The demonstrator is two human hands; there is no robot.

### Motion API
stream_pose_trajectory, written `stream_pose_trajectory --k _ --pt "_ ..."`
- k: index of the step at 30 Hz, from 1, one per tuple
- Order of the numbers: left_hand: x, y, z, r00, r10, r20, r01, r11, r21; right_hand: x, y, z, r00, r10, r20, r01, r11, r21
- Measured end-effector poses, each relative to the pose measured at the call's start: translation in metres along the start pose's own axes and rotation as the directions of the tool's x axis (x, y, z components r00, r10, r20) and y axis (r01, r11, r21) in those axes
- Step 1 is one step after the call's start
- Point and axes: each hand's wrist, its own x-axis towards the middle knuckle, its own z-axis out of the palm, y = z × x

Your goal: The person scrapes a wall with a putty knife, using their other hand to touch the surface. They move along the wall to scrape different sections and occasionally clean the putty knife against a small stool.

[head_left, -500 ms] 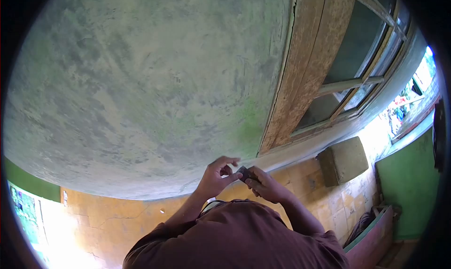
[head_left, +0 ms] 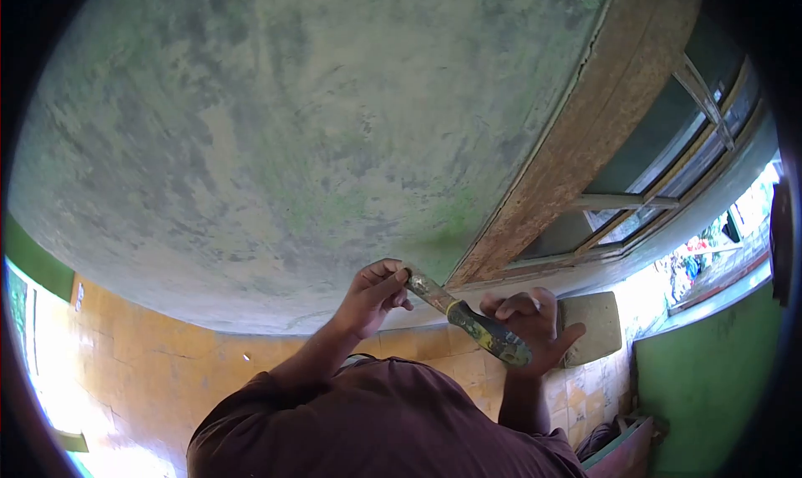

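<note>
A scraper [head_left: 489, 332] slants across the space between my hands, its narrow metal blade stained and its dark, yellow-marked handle spotted with paint. The thumb and fingers of my left hand [head_left: 374, 298] pinch the blade's far end. My right hand [head_left: 535, 323] is beside the handle, fingers apart and thumb stretched out, not wrapped round it. Just beyond my hands rises the wall [head_left: 292, 144], patchy with grey and worn green paint.
A weathered wooden frame [head_left: 576, 144] with glass panes borders the wall on the right. On the yellow tiled floor [head_left: 175, 353] stands a box-like block [head_left: 593, 323], right of my hand. A green panel [head_left: 710, 386] and a low wooden box [head_left: 618, 449] are at the lower right.
Both hands were close together around a small dark part. Now the scraper shows lengthwise in my left hand, and my right hand has opened and moved right. The view has shifted.
</note>
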Motion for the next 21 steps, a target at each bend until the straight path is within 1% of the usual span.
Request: stream_pose_trajectory --k 1,2,3,4,5,6,8,9,10,11,12,13,14,16,17,18,20,21 --pt "0.001 -0.002 0.005 1.0 -0.012 -0.01 0.011 0.998 -0.065 0.003 0.007 0.019 0.982 -0.149 -0.115 0.124 0.972 -0.197" --pt "0.0 -0.003 0.012 1.0 -0.004 -0.016 0.003 0.998 -0.066 0.007 0.016 0.031 0.984 -0.143 -0.11 0.12 0.974 -0.192" --pt "-0.003 -0.003 0.019 1.0 -0.025 0.003 0.025 0.991 -0.135 0.01 0.025 0.041 0.956 -0.292 -0.025 0.26 0.885 -0.386" --pt "-0.005 -0.005 0.024 0.999 -0.046 0.026 0.05 0.978 -0.203 0.011 0.03 0.046 0.905 -0.416 0.086 0.391 0.738 -0.551" --pt "-0.004 -0.008 0.023 0.998 -0.051 0.028 0.057 0.965 -0.257 0.002 0.04 0.028 0.881 -0.442 0.171 0.433 0.604 -0.669" --pt "-0.005 -0.005 0.024 0.999 -0.046 0.024 0.051 0.965 -0.257 0.003 0.046 0.029 0.881 -0.44 0.173 0.434 0.608 -0.665" --pt "-0.009 0.005 0.03 0.999 -0.042 0.017 0.045 0.953 -0.3 0.013 0.064 0.038 0.778 -0.558 0.291 0.585 0.471 -0.66" --pt "-0.01 0.008 0.032 0.999 -0.032 0.008 0.033 0.953 -0.301 0.02 0.07 0.046 0.732 -0.599 0.323 0.62 0.392 -0.68" --pt "-0.012 0.011 0.033 0.998 0.034 0.049 -0.022 0.973 -0.228 0.025 0.071 0.045 0.735 -0.596 0.324 0.622 0.402 -0.672" --pt "-0.015 0.013 0.033 0.991 0.092 0.094 -0.077 0.985 -0.154 0.028 0.071 0.043 0.709 -0.572 0.413 0.682 0.406 -0.608" --pt "-0.018 0.014 0.032 0.992 0.094 0.085 -0.08 0.985 -0.155 0.032 0.072 0.043 0.673 -0.547 0.497 0.733 0.411 -0.542" --pt "-0.02 0.015 0.032 0.99 0.122 0.071 -0.112 0.984 -0.136 0.04 0.077 0.046 0.624 -0.596 0.505 0.772 0.372 -0.515" --pt "-0.021 0.016 0.032 0.987 0.15 0.059 -0.142 0.983 -0.117 0.049 0.077 0.049 0.626 -0.594 0.505 0.771 0.377 -0.513" --pt "-0.024 0.021 0.031 0.985 0.168 0.029 -0.165 0.982 -0.092 0.065 0.071 0.059 0.541 -0.568 0.621 0.841 0.364 -0.4" --pt "-0.025 0.022 0.031 0.983 0.183 0.002 -0.183 0.981 -0.064 0.071 0.07 0.061 0.54 -0.529 0.654 0.839 0.394 -0.375" --pt "-0.025 0.021 0.029 0.982 0.188 -0.001 -0.187 0.98 -0.066 0.071 0.073 0.062 0.541 -0.527 0.656 0.839 0.398 -0.372" --pt "-0.024 0.019 0.026 0.971 0.236 -0.029 -0.233 0.97 0.07 0.072 0.082 0.067 0.504 -0.539 0.675 0.853 0.436 -0.289" --pt "-0.025 0.018 0.025 0.971 0.236 -0.033 -0.234 0.97 0.068 0.079 0.091 0.072 0.46 -0.637 0.618 0.88 0.422 -0.22"
